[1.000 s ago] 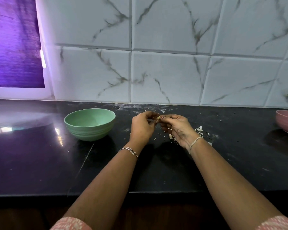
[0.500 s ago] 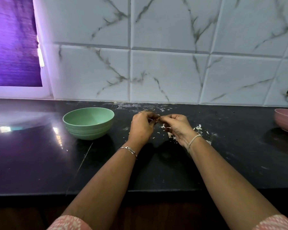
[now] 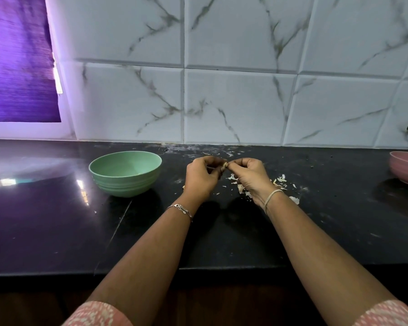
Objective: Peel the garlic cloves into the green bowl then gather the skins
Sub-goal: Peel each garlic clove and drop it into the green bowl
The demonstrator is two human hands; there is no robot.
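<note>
Head view: our left hand (image 3: 201,177) and right hand (image 3: 249,177) both pinch a garlic clove (image 3: 225,164) above the desk (image 3: 57,231), so we judge peeling unfinished. Skins (image 3: 280,180) lie scattered near the right hand, ungathered; the green bowl (image 3: 125,184) sits left, nearly empty.

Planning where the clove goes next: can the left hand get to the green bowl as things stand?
Probably yes: the green bowl sits close beside the left hand, with nothing standing between them on the countertop, though that hand pinches the garlic clove.
</note>
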